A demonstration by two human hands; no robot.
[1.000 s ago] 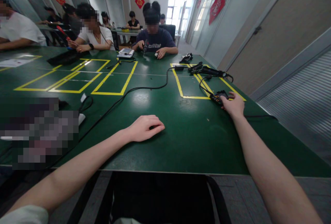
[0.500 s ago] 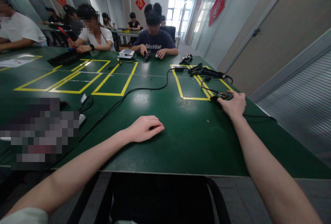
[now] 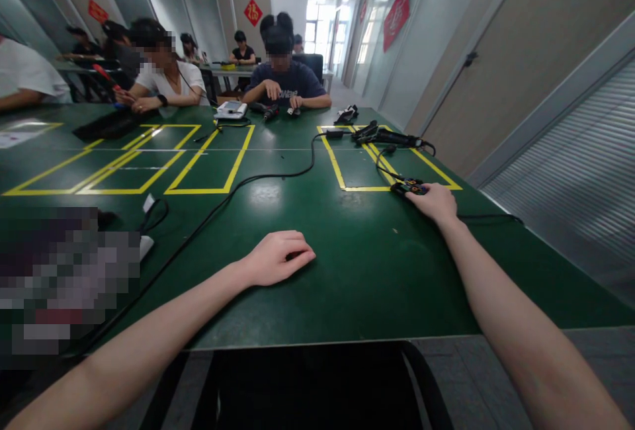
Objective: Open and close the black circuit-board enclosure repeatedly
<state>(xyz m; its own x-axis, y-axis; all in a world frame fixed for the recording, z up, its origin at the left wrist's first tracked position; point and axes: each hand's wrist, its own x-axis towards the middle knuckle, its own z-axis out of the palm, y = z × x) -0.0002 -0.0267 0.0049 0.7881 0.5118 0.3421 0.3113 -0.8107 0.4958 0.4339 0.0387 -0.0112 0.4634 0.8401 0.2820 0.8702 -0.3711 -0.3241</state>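
My left hand (image 3: pixel 275 258) rests on the green table (image 3: pixel 322 264) near its front edge, fingers loosely curled under, with nothing visible in it. My right hand (image 3: pixel 430 202) reaches out to the right and is closed over a small black device (image 3: pixel 407 188) with coloured buttons, which lies by the near corner of a yellow-taped rectangle (image 3: pixel 347 182). A black cable runs from the device to a black tool (image 3: pixel 391 137) further back.
A long black cable (image 3: pixel 233 186) crosses the table from the left front to an adapter (image 3: pixel 335 133). Several people sit at the far side, one holding a black tool (image 3: pixel 270 112). A white device (image 3: pixel 230 110) and a black keyboard-like object (image 3: pixel 106 127) lie there.
My right hand has drawn the small black device slightly toward me and to the left. The view has tipped down a little. My left hand has stayed put.
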